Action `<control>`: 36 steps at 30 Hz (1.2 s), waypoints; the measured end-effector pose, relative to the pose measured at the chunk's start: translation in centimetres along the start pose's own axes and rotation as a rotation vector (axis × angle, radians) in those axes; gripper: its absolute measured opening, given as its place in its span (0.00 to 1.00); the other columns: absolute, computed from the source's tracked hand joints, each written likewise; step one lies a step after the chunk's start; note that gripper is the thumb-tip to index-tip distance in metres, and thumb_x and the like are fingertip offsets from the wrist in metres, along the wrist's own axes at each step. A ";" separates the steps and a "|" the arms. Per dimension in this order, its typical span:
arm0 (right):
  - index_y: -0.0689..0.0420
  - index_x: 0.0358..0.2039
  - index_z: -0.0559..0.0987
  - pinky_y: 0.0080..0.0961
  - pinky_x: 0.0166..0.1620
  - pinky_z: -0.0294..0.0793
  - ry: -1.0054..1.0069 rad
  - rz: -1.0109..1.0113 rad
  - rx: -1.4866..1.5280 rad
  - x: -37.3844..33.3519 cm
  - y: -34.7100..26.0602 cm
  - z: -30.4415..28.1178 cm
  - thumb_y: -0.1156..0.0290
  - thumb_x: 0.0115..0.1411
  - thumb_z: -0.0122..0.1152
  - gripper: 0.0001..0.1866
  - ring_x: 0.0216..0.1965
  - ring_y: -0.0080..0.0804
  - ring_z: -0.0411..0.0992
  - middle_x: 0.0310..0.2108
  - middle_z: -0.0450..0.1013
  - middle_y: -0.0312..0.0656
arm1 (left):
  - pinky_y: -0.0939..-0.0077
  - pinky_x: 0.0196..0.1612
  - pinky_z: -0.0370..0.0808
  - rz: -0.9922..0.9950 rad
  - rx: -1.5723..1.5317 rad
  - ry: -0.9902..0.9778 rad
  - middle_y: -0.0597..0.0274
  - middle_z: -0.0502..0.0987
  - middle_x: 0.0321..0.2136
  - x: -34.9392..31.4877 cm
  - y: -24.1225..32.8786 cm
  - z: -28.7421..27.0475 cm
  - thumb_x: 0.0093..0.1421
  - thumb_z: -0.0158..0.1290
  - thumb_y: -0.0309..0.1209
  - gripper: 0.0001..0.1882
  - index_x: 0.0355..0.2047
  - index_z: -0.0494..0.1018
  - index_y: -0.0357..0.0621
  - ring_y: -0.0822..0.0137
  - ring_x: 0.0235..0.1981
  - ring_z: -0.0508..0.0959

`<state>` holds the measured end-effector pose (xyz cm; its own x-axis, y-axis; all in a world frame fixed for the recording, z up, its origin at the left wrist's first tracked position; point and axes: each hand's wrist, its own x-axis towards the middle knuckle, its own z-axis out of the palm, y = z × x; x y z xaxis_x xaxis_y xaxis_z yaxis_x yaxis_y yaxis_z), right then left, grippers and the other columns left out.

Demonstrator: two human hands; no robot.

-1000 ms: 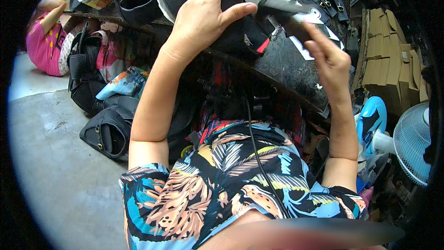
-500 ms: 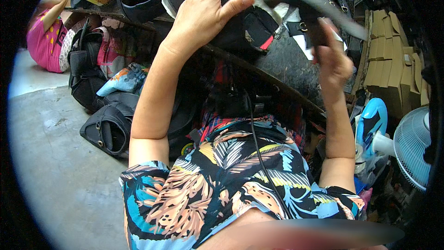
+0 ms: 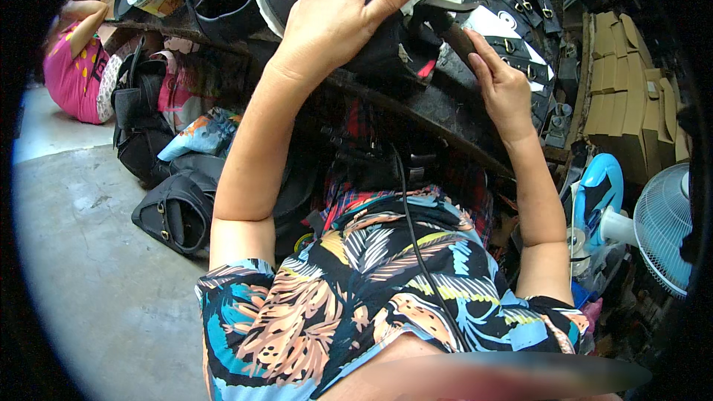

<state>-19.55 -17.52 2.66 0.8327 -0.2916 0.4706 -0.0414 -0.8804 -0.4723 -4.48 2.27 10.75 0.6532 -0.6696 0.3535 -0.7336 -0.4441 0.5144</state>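
Observation:
My left hand point(image 3: 330, 18) grips a black leather piece point(image 3: 379, 37) at the bench's near edge, thumb stretched out along its top. The fingertips run toward the upper picture edge and partly hide behind the piece. In my right hand point(image 3: 506, 93) is a hammer point(image 3: 460, 43), held by its dark handle with the forefinger laid along it. The hammer's curved head point(image 3: 445, 6) is low, just right of the leather piece; whether it touches anything I cannot tell. White sheets point(image 3: 494, 24) and black straps with metal rings point(image 3: 523, 0) lie beyond the right hand.
Black leather goods point(image 3: 223, 0) crowd the left of the dark bench point(image 3: 445, 122). Brown cardboard pieces point(image 3: 624, 104) are stacked at the right, above a fan point(image 3: 663, 230) and a blue ring-shaped thing point(image 3: 600, 182). Black bags point(image 3: 174, 212) lie on the floor; a person in pink point(image 3: 74, 74) sits far left.
My right hand has swung the hammer down and to the left, close to the black leather piece. The left hand keeps its hold and has shifted slightly right.

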 end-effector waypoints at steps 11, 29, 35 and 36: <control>0.39 0.54 0.75 0.32 0.31 0.75 0.015 -0.004 0.022 0.7 -1.9 -0.7 0.60 0.63 0.56 0.18 0.30 0.43 0.78 0.37 0.79 0.44 | 0.62 0.58 0.64 -0.005 -0.016 0.030 0.35 0.68 0.52 0.4 0.5 -0.1 0.63 0.46 0.53 0.36 0.58 0.60 0.33 0.44 0.55 0.68; 0.57 0.52 0.75 0.35 0.52 0.69 -0.137 -0.023 0.552 -3.5 -0.6 -5.6 0.54 0.59 0.59 0.25 0.51 0.37 0.69 0.45 0.73 0.45 | 0.70 0.47 0.71 0.292 -0.067 0.330 0.52 0.75 0.41 -2.6 1.8 -1.8 0.46 0.64 0.38 0.34 0.52 0.67 0.40 0.60 0.41 0.75; 0.63 0.56 0.64 0.25 0.47 0.76 0.036 0.381 1.469 1.0 -5.8 -3.3 0.60 0.63 0.57 0.27 0.46 0.28 0.73 0.44 0.72 0.44 | 0.65 0.39 0.75 0.504 0.172 0.241 0.53 0.71 0.41 -6.1 6.0 1.7 0.33 0.68 0.47 0.41 0.49 0.71 0.43 0.53 0.36 0.72; 0.63 0.55 0.65 0.22 0.45 0.77 0.016 0.409 1.426 1.9 -6.0 -3.0 0.62 0.63 0.56 0.24 0.44 0.27 0.74 0.43 0.72 0.43 | 0.66 0.39 0.75 0.474 0.137 0.198 0.54 0.71 0.40 -6.4 5.7 1.7 0.34 0.67 0.47 0.40 0.48 0.72 0.43 0.54 0.36 0.72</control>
<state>-19.41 -13.90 8.61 0.8906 -0.4353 0.1319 0.3063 0.3594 -0.8815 -13.11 3.01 10.11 0.2573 -0.6965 0.6699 -0.9660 -0.2029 0.1601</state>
